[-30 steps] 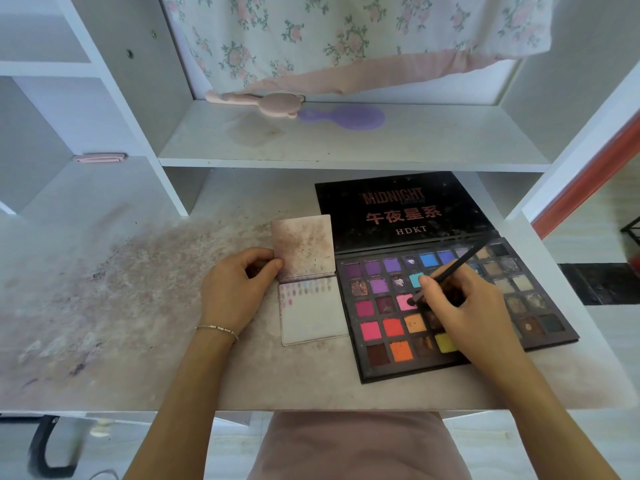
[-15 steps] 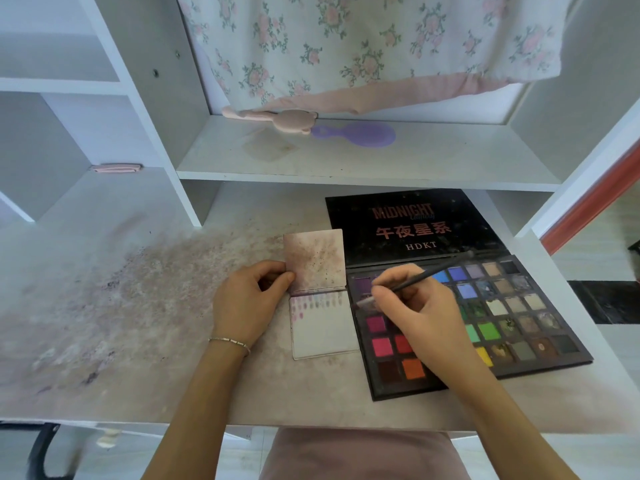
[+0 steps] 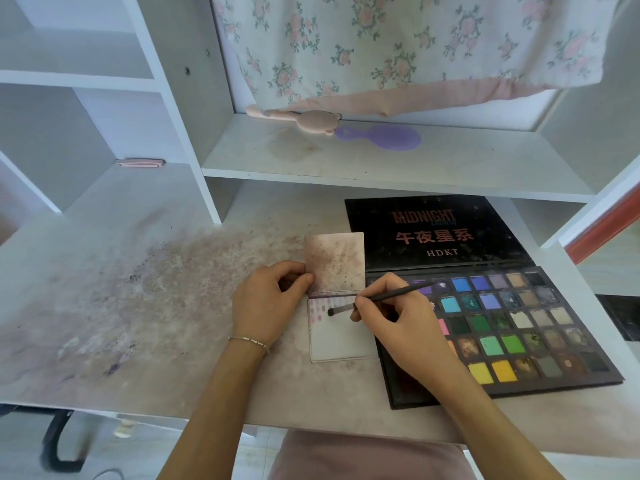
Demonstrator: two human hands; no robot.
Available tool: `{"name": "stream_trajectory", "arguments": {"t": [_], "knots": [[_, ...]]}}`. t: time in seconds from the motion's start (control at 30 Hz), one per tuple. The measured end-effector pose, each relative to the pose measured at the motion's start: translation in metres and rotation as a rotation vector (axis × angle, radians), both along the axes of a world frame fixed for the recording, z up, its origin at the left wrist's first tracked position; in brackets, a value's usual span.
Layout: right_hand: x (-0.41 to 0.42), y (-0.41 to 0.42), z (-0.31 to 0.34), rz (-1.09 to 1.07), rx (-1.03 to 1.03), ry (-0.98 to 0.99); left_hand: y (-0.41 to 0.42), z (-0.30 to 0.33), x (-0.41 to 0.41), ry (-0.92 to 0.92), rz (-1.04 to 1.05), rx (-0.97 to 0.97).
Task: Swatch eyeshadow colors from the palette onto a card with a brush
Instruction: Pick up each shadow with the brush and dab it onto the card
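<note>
A folded white card point(image 3: 341, 341) lies on the desk, its stained upper flap point(image 3: 335, 263) raised. A row of pink and purple swatches runs along the top of its lower page. My left hand point(image 3: 268, 306) pinches the flap's left edge. My right hand point(image 3: 398, 329) grips a thin dark brush point(image 3: 381, 296), whose tip rests on the lower page just right of the swatches. The open black eyeshadow palette point(image 3: 512, 327), with many coloured pans, lies to the right of the card, partly under my right hand.
The desk top point(image 3: 149, 306) is smeared with pink and purple powder. A shelf point(image 3: 381, 161) behind carries a purple hairbrush point(image 3: 381, 137) and a pink plush piece point(image 3: 304, 121). A floral cloth point(image 3: 398, 46) hangs above. A pink item point(image 3: 140, 163) lies far left.
My right hand carried the brush left from the palette's pans to the card, and its tip now rests on the lower page. My left hand kept its hold on the flap.
</note>
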State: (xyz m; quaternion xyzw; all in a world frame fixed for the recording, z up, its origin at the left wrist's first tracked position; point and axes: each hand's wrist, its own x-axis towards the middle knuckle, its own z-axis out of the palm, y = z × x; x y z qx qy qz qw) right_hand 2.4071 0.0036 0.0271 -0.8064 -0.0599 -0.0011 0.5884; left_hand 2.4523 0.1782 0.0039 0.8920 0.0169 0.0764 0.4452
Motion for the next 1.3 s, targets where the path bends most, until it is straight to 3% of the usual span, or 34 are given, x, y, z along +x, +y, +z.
{"name": "stream_trajectory", "arguments": {"t": [1.3], "knots": [[0.0015, 0.0018, -0.0051, 0.012, -0.093, -0.015, -0.0008, 0.0024, -0.0021, 0.004, -0.008, -0.001]]}}
